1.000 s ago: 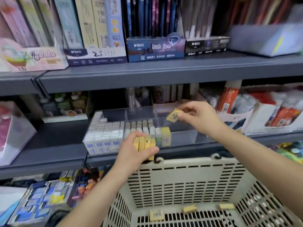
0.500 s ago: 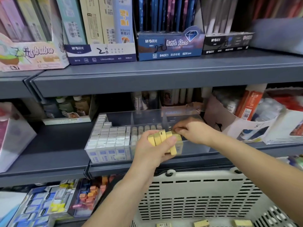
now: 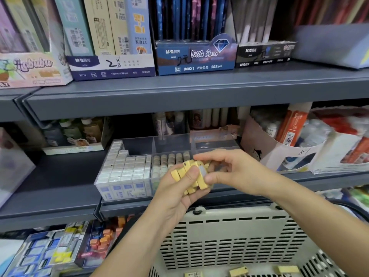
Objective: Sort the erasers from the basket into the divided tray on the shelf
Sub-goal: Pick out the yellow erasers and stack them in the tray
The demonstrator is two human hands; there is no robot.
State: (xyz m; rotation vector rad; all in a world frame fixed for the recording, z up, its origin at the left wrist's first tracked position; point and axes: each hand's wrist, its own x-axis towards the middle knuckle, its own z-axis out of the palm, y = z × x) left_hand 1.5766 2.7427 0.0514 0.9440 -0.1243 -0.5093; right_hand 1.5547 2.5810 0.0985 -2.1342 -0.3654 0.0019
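Observation:
My left hand (image 3: pixel 175 193) grips a row of several yellow erasers (image 3: pixel 190 176) just in front of the clear divided tray (image 3: pixel 171 141) on the middle shelf. My right hand (image 3: pixel 235 172) reaches across to that stack and pinches the rightmost eraser between thumb and fingers. The tray's left compartment holds several white-and-blue erasers (image 3: pixel 123 170); the one beside it holds rows of small grey-green erasers (image 3: pixel 169 159). Below my arms sits the beige slotted basket (image 3: pixel 235 242), with three yellow erasers (image 3: pixel 238 271) lying on its bottom.
Pencil and lead boxes (image 3: pixel 111 64) line the upper shelf. A torn white carton with glue sticks and bottles (image 3: pixel 289 144) stands right of the tray, small bottles (image 3: pixel 71 132) to its left. Packs of stationery (image 3: pixel 60 250) fill the lower shelf. The shelf edge (image 3: pixel 179 208) juts over the basket.
My right hand has come back from the tray without the single eraser and now pinches the stack in my left hand. My left hand rose slightly; the view moved closer.

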